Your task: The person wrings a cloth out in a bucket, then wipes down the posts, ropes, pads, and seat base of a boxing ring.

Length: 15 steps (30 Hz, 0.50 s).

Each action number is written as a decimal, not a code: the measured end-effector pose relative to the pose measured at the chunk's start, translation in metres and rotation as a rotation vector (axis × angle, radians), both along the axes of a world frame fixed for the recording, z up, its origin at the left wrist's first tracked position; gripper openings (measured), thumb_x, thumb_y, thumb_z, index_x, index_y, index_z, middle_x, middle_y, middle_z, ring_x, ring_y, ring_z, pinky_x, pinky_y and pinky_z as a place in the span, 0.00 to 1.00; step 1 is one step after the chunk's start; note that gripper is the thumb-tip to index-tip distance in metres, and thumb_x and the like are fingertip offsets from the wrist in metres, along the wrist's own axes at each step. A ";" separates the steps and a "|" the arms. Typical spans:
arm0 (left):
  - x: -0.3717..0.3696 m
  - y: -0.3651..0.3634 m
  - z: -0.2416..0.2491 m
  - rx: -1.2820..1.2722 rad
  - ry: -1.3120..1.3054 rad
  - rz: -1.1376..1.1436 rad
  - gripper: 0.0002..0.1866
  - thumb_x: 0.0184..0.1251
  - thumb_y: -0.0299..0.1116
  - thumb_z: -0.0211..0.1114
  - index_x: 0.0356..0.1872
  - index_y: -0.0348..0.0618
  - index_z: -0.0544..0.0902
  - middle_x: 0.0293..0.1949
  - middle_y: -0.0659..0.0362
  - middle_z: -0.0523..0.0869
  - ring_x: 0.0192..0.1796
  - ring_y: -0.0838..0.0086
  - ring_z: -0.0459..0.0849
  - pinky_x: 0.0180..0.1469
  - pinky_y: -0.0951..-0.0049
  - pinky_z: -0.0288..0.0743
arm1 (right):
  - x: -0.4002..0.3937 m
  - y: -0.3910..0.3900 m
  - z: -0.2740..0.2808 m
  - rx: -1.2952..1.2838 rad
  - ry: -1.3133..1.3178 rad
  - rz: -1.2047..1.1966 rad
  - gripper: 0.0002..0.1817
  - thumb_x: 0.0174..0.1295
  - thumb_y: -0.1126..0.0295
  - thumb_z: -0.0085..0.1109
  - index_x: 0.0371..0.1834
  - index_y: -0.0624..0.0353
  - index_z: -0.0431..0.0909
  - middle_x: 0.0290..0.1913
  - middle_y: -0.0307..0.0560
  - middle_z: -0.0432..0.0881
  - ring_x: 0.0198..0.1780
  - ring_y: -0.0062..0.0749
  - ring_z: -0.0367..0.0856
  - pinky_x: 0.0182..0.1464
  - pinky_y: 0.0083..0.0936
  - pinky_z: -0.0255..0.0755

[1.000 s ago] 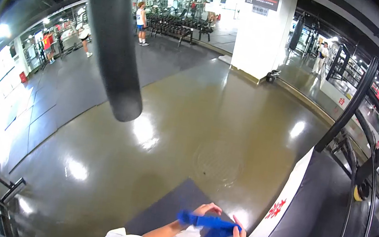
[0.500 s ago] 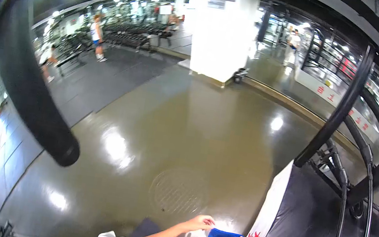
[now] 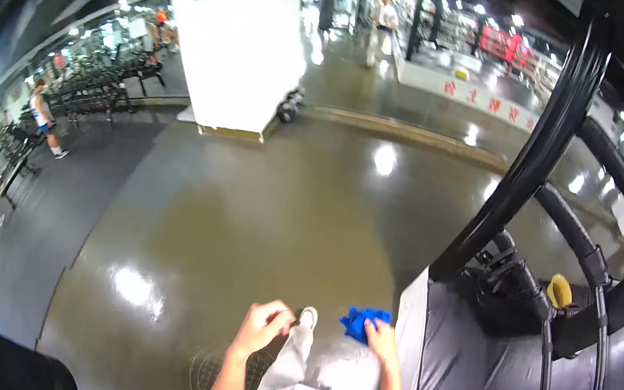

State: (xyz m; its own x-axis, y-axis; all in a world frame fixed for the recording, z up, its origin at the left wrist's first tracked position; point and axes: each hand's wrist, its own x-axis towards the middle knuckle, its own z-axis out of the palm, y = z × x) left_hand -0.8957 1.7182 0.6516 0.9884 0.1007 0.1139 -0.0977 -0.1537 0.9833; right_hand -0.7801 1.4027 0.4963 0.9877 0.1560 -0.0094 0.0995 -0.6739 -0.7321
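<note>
A crumpled blue cloth (image 3: 362,324) is gripped in my right hand (image 3: 381,343), held out in front of me at the lower middle of the view. The fingers close over its right side, and the rest hangs out to the left. My left hand (image 3: 264,327) is raised to the left of it, apart from the cloth. Its fingers are curled in, and I see nothing in them. Between the hands, a white shoe (image 3: 309,317) on my outstretched foot shows above the shiny floor (image 3: 259,227).
Close on my right is a raised black-padded platform (image 3: 456,362) with a thick black post (image 3: 532,155) and padded ropes. A yellow object (image 3: 559,292) lies behind the ropes. Ahead stands a white pillar (image 3: 233,46). People and gym benches (image 3: 86,88) are at the left.
My view has swung right, and the pillar now appears farther left. My left hand has moved away from the cloth and its fingers have curled. The cloth is bunched up in my right hand.
</note>
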 end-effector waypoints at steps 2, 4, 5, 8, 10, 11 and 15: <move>0.072 -0.020 0.078 0.111 -0.500 -0.159 0.03 0.69 0.21 0.64 0.38 0.36 0.86 0.33 0.55 0.90 0.28 0.71 0.86 0.31 0.73 0.78 | 0.060 -0.020 -0.053 -0.122 0.158 -0.099 0.23 0.73 0.51 0.57 0.47 0.62 0.88 0.43 0.65 0.89 0.47 0.61 0.89 0.51 0.49 0.80; 0.154 -0.025 0.148 0.185 -0.922 -0.350 0.10 0.56 0.18 0.69 0.40 0.38 0.86 0.36 0.53 0.90 0.27 0.70 0.85 0.30 0.71 0.79 | 0.106 -0.053 -0.107 -0.471 0.238 -0.132 0.23 0.73 0.51 0.55 0.49 0.59 0.89 0.46 0.66 0.89 0.50 0.62 0.88 0.55 0.51 0.80; 0.192 -0.030 0.186 0.126 -1.109 -0.434 0.11 0.52 0.18 0.70 0.38 0.38 0.86 0.35 0.54 0.89 0.26 0.72 0.84 0.27 0.71 0.77 | 0.117 -0.067 -0.110 -0.491 0.309 -0.167 0.23 0.73 0.50 0.54 0.49 0.58 0.89 0.46 0.67 0.88 0.51 0.62 0.87 0.57 0.51 0.80; 0.286 -0.062 0.270 0.083 -1.472 -0.501 0.12 0.66 0.33 0.65 0.24 0.39 0.86 0.25 0.55 0.87 0.24 0.71 0.86 0.25 0.74 0.80 | 0.127 -0.125 -0.138 -0.547 0.462 -0.319 0.23 0.71 0.48 0.57 0.48 0.56 0.90 0.47 0.66 0.88 0.52 0.64 0.87 0.58 0.54 0.80; 0.312 -0.079 0.293 -0.056 -1.246 -0.581 0.13 0.68 0.42 0.64 0.35 0.41 0.87 0.35 0.51 0.88 0.35 0.65 0.88 0.37 0.65 0.80 | 0.112 -0.143 -0.141 -0.479 0.455 -0.459 0.21 0.70 0.51 0.59 0.46 0.59 0.89 0.46 0.67 0.88 0.51 0.65 0.87 0.56 0.55 0.80; 0.351 -0.080 0.298 -0.148 -1.078 -0.628 0.20 0.71 0.50 0.64 0.46 0.43 0.89 0.45 0.48 0.90 0.45 0.59 0.89 0.49 0.57 0.80 | 0.135 -0.137 -0.126 -0.449 0.498 -0.515 0.20 0.70 0.53 0.59 0.44 0.60 0.89 0.46 0.68 0.88 0.50 0.65 0.87 0.55 0.55 0.80; 0.492 -0.124 0.287 -0.280 -0.885 -0.835 0.23 0.72 0.54 0.63 0.50 0.44 0.90 0.48 0.46 0.90 0.48 0.57 0.89 0.53 0.54 0.80 | 0.175 -0.144 -0.137 -0.269 0.422 -0.799 0.22 0.70 0.53 0.60 0.41 0.65 0.87 0.44 0.70 0.87 0.50 0.69 0.86 0.56 0.54 0.78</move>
